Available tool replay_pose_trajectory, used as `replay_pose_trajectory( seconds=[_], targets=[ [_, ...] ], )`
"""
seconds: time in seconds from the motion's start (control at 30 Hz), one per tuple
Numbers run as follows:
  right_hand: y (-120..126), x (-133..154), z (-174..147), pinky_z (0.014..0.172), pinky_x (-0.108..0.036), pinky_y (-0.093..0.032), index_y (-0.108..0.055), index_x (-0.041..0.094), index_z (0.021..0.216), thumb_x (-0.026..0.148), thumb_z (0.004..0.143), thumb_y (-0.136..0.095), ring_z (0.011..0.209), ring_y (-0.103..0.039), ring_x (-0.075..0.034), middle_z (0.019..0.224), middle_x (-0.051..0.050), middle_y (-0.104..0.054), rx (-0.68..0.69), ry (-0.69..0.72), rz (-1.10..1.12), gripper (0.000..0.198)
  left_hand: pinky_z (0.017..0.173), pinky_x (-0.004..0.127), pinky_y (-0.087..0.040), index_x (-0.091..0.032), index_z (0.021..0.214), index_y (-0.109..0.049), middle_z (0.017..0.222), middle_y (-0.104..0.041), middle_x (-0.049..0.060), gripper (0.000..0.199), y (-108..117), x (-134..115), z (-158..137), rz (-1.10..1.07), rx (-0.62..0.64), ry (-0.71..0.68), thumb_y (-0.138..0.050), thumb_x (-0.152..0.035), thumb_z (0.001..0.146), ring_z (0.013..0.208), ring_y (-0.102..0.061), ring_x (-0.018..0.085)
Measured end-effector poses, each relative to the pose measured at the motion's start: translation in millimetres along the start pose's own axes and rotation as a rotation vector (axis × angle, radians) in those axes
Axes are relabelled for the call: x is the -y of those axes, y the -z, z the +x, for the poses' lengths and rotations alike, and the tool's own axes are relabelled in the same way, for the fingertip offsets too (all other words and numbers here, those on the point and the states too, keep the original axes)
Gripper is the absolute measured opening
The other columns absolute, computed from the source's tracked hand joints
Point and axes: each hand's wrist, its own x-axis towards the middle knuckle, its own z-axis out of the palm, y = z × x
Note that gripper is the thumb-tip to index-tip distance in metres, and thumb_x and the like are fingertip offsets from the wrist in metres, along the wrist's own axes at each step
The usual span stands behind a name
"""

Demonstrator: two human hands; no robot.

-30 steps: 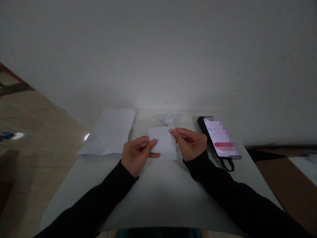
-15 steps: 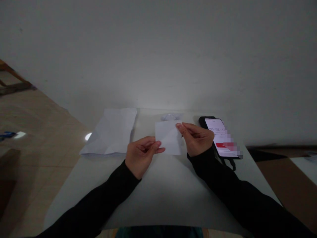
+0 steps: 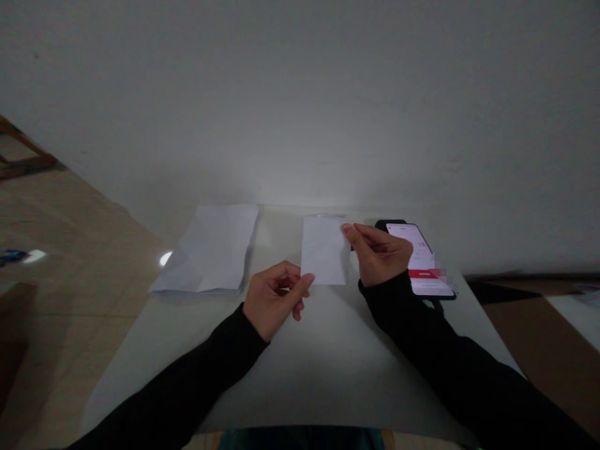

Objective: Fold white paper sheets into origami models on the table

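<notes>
A small white piece of paper (image 3: 324, 251) is held up over the table between my two hands. My left hand (image 3: 276, 297) pinches its lower left corner between thumb and fingers. At the upper right corner, the thumb and fingertips of my right hand (image 3: 382, 251) grip it. Behind the paper's top edge, only a sliver of a pale object shows. To the left lies a stack of larger white sheets (image 3: 209, 250), apart from my left hand.
A phone (image 3: 424, 265) with a lit screen lies right of my right hand, with a dark object and cable by it. The white table (image 3: 300, 375) meets a grey wall (image 3: 300, 106) at the back. Tiled floor (image 3: 79, 250) shows at left.
The small paper has moved slightly right and up, covering most of the pale object behind it. My right hand has shifted right, and my left hand slightly right as well.
</notes>
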Motion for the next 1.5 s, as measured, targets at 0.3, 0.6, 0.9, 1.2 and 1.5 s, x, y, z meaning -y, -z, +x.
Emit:
replay_pose_trajectory(
  seconds=[0.3, 0.6, 0.9, 1.2, 1.5],
  targets=[
    [-2.0, -4.8, 7.4, 0.043, -0.025, -0.044, -0.072, 0.019, 0.069, 0.039, 0.067, -0.07, 0.044, -0.053, -0.011, 0.046, 0.002, -0.059, -0.017, -0.004, 0.035, 0.021, 0.027, 0.016, -0.036, -0.015, 0.068, -0.054, 0.047, -0.054, -0.002, 0.033, 4.9, 4.3, -3.1, 0.015, 0.163, 0.032, -0.055, -0.046, 0.079, 0.031, -0.045, 0.007],
    [-4.5, -2.4, 0.9, 0.04, -0.024, -0.041, -0.073, 0.018, 0.07, 0.037, 0.067, -0.071, 0.043, -0.051, -0.011, 0.049, 0.001, -0.062, 0.099, -0.045, 0.067, 0.02, 0.035, 0.017, -0.034, -0.017, 0.045, -0.046, 0.035, -0.047, -0.003, 0.048, 9.3, 0.4, -4.3, 0.286, 0.107, -0.109, -0.046, -0.042, 0.086, 0.029, -0.04, 0.005],
    [-4.5, 0.3, 3.7, 0.041, -0.023, -0.043, -0.071, 0.017, 0.068, 0.037, 0.067, -0.069, 0.041, -0.05, -0.009, 0.048, 0.002, -0.061, 0.308, -0.179, 0.17, 0.019, 0.063, 0.026, -0.05, -0.018, 0.108, -0.056, 0.088, -0.064, 0.006, 0.027, 28.9, -3.5, 9.3, 0.137, -0.021, -0.619, -0.048, -0.033, 0.086, 0.077, -0.061, 0.015],
    [-3.1, 1.8, 7.7, 0.039, -0.018, -0.037, -0.071, 0.018, 0.068, 0.034, 0.064, -0.072, 0.039, -0.048, -0.005, 0.05, 0.004, -0.062, 0.581, -0.414, 0.358, 0.017, 0.097, 0.042, -0.039, -0.021, 0.126, -0.045, 0.123, -0.055, 0.011, 0.066, 43.0, -15.2, 22.6, 0.63, 0.173, -0.982, -0.068, -0.046, 0.07, 0.113, -0.05, 0.025],
    [-3.9, 13.9, 3.5, 0.041, -0.018, -0.041, -0.072, 0.018, 0.068, 0.029, 0.064, -0.072, 0.045, -0.055, -0.007, 0.057, 0.001, -0.068, 0.508, -0.384, 0.314, 0.012, 0.093, 0.042, -0.042, -0.024, 0.128, -0.043, 0.118, -0.055, 0.012, 0.085, 41.1, -11.0, 23.6, 0.698, 0.161, -0.97, -0.073, -0.054, 0.054, 0.108, -0.051, 0.027]
  ],
)
